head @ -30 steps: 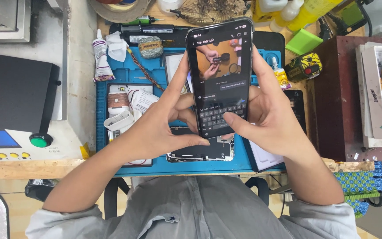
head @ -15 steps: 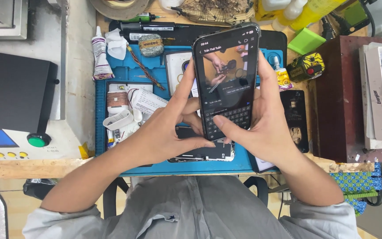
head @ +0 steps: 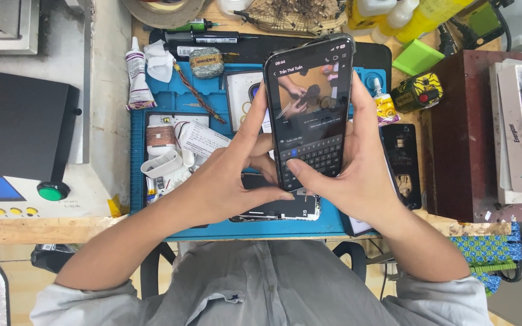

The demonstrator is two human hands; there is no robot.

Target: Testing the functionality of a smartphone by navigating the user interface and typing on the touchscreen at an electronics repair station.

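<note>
Cradling a dark smartphone (head: 310,111) above the bench, both hands keep it tilted up toward the head camera, so the lit screen with its on-screen keyboard faces the person. The left hand (head: 228,175) is closed around the phone's left edge, its thumb reaching under the lower corner, while the right hand (head: 357,175) clamps the right edge and lays its thumb across the keyboard; this two-sided hold steadies the phone and leaves the thumbs free for the keys. Beneath them lies a blue work mat (head: 152,102) with an opened phone body (head: 279,205) partly covered by the hands, so its state is hard to judge. To the right, a black phone frame (head: 403,163) rests beside a dark red box (head: 460,139). A glue tube (head: 135,75) lies at the mat's left edge. Bottles along the top edge are cut off.
</note>
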